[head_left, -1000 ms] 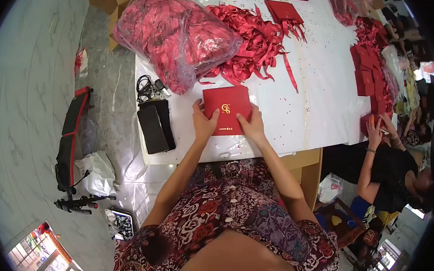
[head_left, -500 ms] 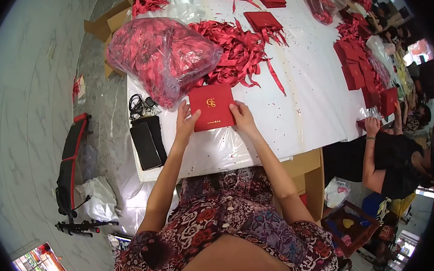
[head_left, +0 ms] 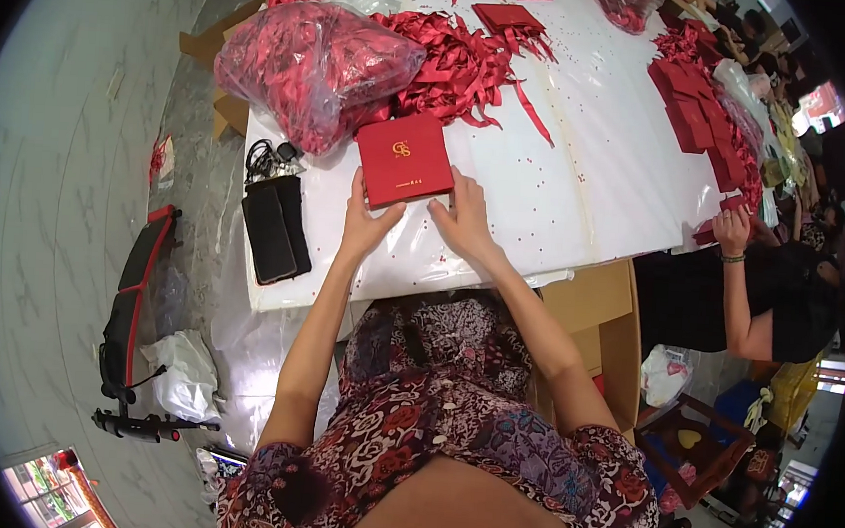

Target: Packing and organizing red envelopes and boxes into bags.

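Both hands, left and right, press spread fingers against the red box's near edge on the white table.

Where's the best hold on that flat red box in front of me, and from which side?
Judging by its pose, take the red box by its near edge and two side edges, coming from the person's side. It lies flat; left hand and right hand sit there, and ribbons crowd the far edge.

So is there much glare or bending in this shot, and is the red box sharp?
Head view: soft glare on the white table cover; its straight edges curve toward the black fisheye rim; the red box between the left hand and right hand is sharp, while the far corners look soft.
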{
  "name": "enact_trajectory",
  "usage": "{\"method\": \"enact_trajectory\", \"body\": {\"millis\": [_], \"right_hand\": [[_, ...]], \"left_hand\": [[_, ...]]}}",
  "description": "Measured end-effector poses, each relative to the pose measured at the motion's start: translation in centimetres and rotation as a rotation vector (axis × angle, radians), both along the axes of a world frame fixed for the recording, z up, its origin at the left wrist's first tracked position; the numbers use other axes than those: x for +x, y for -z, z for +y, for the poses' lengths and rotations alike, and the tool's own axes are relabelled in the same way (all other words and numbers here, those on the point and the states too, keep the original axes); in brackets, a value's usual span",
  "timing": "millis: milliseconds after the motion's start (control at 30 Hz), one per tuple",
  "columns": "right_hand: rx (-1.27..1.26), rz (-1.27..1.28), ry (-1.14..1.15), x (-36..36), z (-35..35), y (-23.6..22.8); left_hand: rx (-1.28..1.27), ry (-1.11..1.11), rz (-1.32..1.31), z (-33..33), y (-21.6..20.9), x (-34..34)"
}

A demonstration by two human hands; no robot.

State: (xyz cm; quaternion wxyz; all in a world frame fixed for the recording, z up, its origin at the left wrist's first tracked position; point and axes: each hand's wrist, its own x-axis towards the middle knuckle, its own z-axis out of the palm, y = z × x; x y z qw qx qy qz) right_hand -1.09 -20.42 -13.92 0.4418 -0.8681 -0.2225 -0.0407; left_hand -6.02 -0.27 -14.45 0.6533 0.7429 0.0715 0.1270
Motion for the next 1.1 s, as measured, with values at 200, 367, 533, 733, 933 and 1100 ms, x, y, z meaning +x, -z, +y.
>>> {"method": "enact_trajectory", "body": {"millis": [200,367,533,733,933,1100], "right_hand": [[0.117,-0.149,0.043,-1.4,-1.0,-0.4],[-0.161,-0.470,-0.127,0.1,-0.3,-2.9],[-0.236,-0.524,-0.149,2.2,1.1,-1.3],[0.200,-0.379,-0.015,3.2,0.8,-2.6],[0.594,-0.176,0.212,3.3,-4.8,-5.0],[0.157,-0.392,0.162,-0.3,-10.8,-2.9]], "left_hand": [[0.275,-0.250,0.017,-1.7,0.9,-4.8],[0.680,-0.263,-0.065,-2.9,1.2,-10.5],[0.862,-0.250,-0.146,-3.9,1.4,-10.8],[0.957,-0.305,-0.162,-4.3,1.5,-10.5],[0.902,-0.295,-0.145,-3.9,1.6,-10.3],[0.270,-0.396,0.033,-1.6,0.6,-6.6]]}}
